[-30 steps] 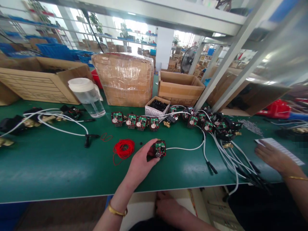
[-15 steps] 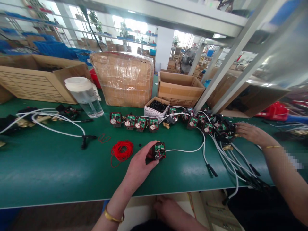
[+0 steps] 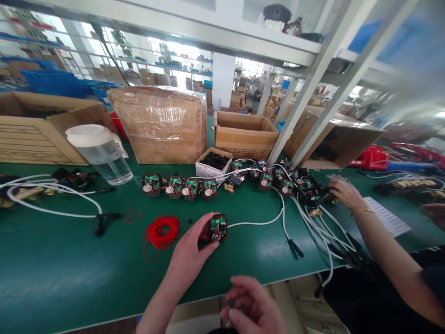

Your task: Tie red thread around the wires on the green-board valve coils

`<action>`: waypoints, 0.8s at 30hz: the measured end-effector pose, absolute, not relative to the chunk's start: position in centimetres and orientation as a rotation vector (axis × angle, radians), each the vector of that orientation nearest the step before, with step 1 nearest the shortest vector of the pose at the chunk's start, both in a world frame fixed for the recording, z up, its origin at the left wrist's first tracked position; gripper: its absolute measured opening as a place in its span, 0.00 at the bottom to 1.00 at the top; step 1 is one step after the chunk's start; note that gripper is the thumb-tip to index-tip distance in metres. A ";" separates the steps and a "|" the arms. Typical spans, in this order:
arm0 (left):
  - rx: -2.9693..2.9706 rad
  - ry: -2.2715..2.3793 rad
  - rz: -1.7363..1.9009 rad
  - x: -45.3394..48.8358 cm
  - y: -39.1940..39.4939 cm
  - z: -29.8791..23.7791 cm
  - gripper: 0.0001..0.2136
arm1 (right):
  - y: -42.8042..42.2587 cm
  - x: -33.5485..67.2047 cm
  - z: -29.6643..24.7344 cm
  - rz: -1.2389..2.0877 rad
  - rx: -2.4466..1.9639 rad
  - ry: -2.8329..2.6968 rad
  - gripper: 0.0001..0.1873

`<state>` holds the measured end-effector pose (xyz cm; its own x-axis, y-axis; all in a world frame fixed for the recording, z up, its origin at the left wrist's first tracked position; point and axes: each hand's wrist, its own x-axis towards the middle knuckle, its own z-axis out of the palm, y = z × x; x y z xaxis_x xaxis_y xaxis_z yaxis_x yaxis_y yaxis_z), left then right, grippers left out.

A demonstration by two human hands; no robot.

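Observation:
My left hand grips a small black housing with a green circuit board on the bench, its board facing up. A white cable runs from it to the right. My right hand is raised at the bench's front edge, fingers curled; a small dark thing shows between them, too small to name. Left of my left hand lies a coil of red wire, with a loose thin red loop beyond. Behind stand several similar board housings in a row.
A co-worker's hand touches the pile of housings at right, where white cables trail. At the back are a small box of black parts, cartons and a water jug. Shelf posts rise at right.
My right hand has come up from below the bench edge into fuller view. My left hand keeps hold of the housing. The view has shifted right; a paper sheet now shows by the co-worker's arm.

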<state>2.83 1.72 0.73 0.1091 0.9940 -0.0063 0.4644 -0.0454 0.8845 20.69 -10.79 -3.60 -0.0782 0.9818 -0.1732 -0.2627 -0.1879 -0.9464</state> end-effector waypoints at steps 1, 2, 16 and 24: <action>1.618 1.465 0.870 2.9 1.7 0.8 0.30 | -10.4 20.5 -3.3 1.501 -1.095 -0.916 0.27; 1.615 1.471 0.869 2.9 1.8 0.8 0.30 | -10.1 20.3 -3.1 1.491 -1.086 -0.904 0.28; 1.575 1.483 0.897 2.8 1.9 0.4 0.30 | -6.3 20.8 -1.6 1.586 -0.913 -0.767 0.18; 1.583 1.471 0.927 2.7 2.1 0.1 0.30 | -4.9 21.0 -4.8 1.713 -0.804 -0.620 0.22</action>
<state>2.73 2.07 0.07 0.0684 0.9976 0.0071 0.4375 -0.0364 0.8985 21.03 -4.88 -4.75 -0.1788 0.9622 -0.2053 -0.6084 -0.2721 -0.7456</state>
